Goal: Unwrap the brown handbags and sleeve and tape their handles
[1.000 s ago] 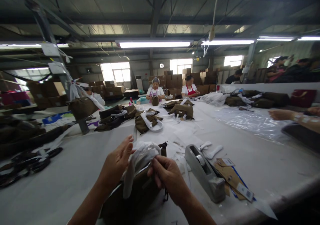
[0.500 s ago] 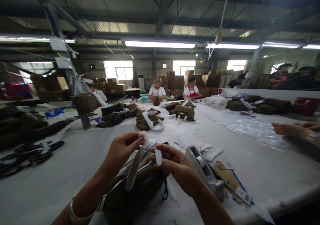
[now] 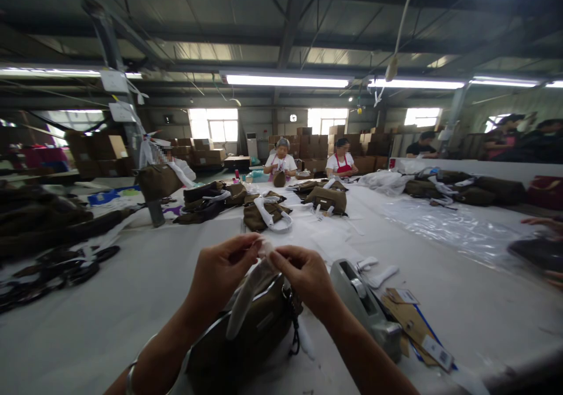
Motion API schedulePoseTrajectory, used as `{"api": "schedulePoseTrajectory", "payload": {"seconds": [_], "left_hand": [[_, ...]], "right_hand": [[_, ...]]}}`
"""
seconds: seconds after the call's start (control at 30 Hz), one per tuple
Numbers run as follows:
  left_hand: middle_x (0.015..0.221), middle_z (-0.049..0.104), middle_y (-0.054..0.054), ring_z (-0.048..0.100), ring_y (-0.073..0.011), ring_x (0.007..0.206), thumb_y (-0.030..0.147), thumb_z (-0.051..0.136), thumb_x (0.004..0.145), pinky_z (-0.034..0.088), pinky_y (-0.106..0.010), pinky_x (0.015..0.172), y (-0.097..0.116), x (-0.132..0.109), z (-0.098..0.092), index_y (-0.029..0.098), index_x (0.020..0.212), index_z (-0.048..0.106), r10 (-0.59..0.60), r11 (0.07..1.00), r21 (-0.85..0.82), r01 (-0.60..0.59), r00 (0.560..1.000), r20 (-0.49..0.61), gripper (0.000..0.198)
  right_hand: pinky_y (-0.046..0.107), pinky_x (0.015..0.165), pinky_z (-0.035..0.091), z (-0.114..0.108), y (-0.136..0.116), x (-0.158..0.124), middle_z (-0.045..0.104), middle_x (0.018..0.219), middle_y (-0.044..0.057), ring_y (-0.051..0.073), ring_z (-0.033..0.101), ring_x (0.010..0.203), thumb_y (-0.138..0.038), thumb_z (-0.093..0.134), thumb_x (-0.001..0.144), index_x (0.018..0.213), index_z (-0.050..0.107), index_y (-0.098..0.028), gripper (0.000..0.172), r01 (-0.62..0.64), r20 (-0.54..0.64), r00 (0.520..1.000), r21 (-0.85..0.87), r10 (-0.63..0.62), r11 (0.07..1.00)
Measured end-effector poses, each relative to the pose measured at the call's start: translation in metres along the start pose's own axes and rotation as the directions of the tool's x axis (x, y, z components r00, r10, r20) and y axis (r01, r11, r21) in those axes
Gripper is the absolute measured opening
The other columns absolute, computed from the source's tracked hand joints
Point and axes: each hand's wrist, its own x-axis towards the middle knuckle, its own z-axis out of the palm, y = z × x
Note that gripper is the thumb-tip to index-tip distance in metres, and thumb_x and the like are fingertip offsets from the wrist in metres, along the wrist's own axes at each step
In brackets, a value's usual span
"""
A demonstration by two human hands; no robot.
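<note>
An olive-brown bag rests on the white-covered table right in front of me, a dark cord with a clip hanging from its right end. A white wrapped strap rises from the top of the bag. My left hand pinches the upper end of this wrapping between thumb and fingers. Beside it, my right hand pinches the same white wrapping, and the two hands almost meet. Whatever small piece lies between the right fingertips is hidden. A grey tape dispenser stands just right of my right hand.
Cardboard tags with barcode labels lie right of the dispenser. More olive bags with white-wrapped straps sit farther back. Dark straps are heaped at left, clear plastic sheeting at right. Co-workers sit across the table; another person's hands show at the right edge.
My right hand has brought the small white piece up and left onto the strap wrapping, closing in on my left hand. The co-worker's hands at right have shifted outward.
</note>
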Motion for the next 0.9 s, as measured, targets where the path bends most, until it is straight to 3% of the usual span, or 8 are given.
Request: {"api": "schedulePoseTrajectory", "payload": {"seconds": [0.17, 0.33, 0.4, 0.53, 0.6, 0.7, 0.8, 0.9], "left_hand": [[0.091, 0.082, -0.002, 0.077, -0.0185, 0.073, 0.034, 0.074, 0.084, 0.062, -0.022, 0.068, 0.0, -0.006, -0.003, 0.021, 0.101, 0.081, 0.121, 0.984, 0.134, -0.12, 0.993, -0.003, 0.022], [0.104, 0.081, -0.002, 0.078, -0.0202, 0.089, 0.029, 0.069, 0.089, 0.06, -0.025, 0.086, 0.006, -0.012, -0.005, 0.023, 0.101, 0.081, 0.273, 0.942, 0.191, -0.276, 0.961, 0.041, 0.018], [0.102, 0.081, -0.002, 0.078, -0.0205, 0.087, 0.033, 0.067, 0.091, 0.061, -0.025, 0.082, 0.01, -0.013, -0.006, 0.024, 0.1, 0.081, 0.234, 0.954, 0.176, -0.241, 0.97, 0.061, 0.019], [0.087, 0.081, -0.003, 0.078, -0.0211, 0.074, 0.042, 0.072, 0.085, 0.063, -0.026, 0.067, 0.017, -0.005, -0.007, 0.022, 0.104, 0.077, 0.022, 0.998, 0.055, -0.025, 0.999, 0.048, 0.028], [0.087, 0.081, -0.003, 0.078, -0.0226, 0.077, 0.043, 0.078, 0.078, 0.064, -0.028, 0.071, 0.02, 0.001, -0.008, 0.02, 0.11, 0.074, -0.045, 0.998, -0.03, 0.047, 0.996, 0.071, 0.039], [0.087, 0.081, -0.004, 0.078, -0.0239, 0.08, 0.044, 0.081, 0.074, 0.065, -0.032, 0.076, 0.024, 0.006, -0.007, 0.019, 0.114, 0.071, -0.094, 0.991, -0.085, 0.104, 0.989, 0.117, 0.047], [0.086, 0.081, -0.006, 0.078, -0.0243, 0.08, 0.045, 0.081, 0.075, 0.065, -0.034, 0.078, 0.025, 0.007, -0.007, 0.018, 0.116, 0.07, -0.092, 0.987, -0.118, 0.109, 0.986, 0.139, 0.05], [0.086, 0.08, -0.007, 0.078, -0.0245, 0.08, 0.044, 0.083, 0.072, 0.064, -0.034, 0.077, 0.022, 0.01, -0.008, 0.016, 0.111, 0.071, -0.098, 0.978, -0.182, 0.106, 0.994, 0.052, 0.049]], "right_hand": [[0.026, 0.066, 0.047, 0.001, -0.003, 0.002, 0.073, 0.079, 0.005, 0.017, 0.062, 0.072, -0.047, 0.07, 0.087, 0.092, 0.081, -0.016, 0.033, -0.044, 0.049, 0.998, 0.092, 0.04, 0.995], [0.023, 0.065, 0.047, 0.004, -0.009, -0.002, 0.068, 0.071, 0.001, 0.013, 0.059, 0.067, -0.044, 0.071, 0.087, 0.092, 0.081, -0.017, 0.03, -0.028, 0.05, 0.999, 0.233, 0.017, 0.972], [0.023, 0.067, 0.048, 0.007, -0.009, -0.003, 0.071, 0.076, 0.002, 0.014, 0.062, 0.071, -0.044, 0.071, 0.087, 0.094, 0.081, -0.017, 0.029, 0.008, 0.021, 1.0, 0.218, -0.013, 0.976], [0.025, 0.069, 0.051, 0.01, -0.006, -0.004, 0.074, 0.083, 0.003, 0.016, 0.065, 0.074, -0.042, 0.07, 0.09, 0.094, 0.079, -0.02, 0.024, 0.147, -0.059, 0.988, 0.019, -0.145, 0.989], [0.024, 0.069, 0.051, 0.009, -0.006, -0.002, 0.071, 0.084, 0.002, 0.014, 0.064, 0.071, -0.036, 0.072, 0.089, 0.093, 0.076, -0.021, 0.016, 0.265, -0.133, 0.949, -0.156, -0.286, 0.952], [0.025, 0.071, 0.053, 0.001, -0.009, 0.003, 0.069, 0.096, 0.003, 0.012, 0.062, 0.07, -0.031, 0.073, 0.089, 0.101, 0.071, -0.022, 0.015, 0.445, -0.174, 0.839, -0.328, -0.516, 0.833], [0.026, 0.08, 0.053, -0.009, -0.014, 0.009, 0.071, 0.099, 0.005, 0.014, 0.065, 0.084, -0.026, 0.061, 0.098, 0.1, 0.073, -0.023, 0.013, 0.629, 0.045, 0.737, -0.409, -0.674, 0.661], [0.027, 0.081, 0.052, -0.013, -0.01, 0.008, 0.075, 0.101, 0.004, 0.016, 0.064, 0.09, -0.02, 0.051, 0.102, 0.101, 0.075, -0.023, 0.024, 0.703, 0.287, 0.687, -0.496, -0.667, 0.511]]}}
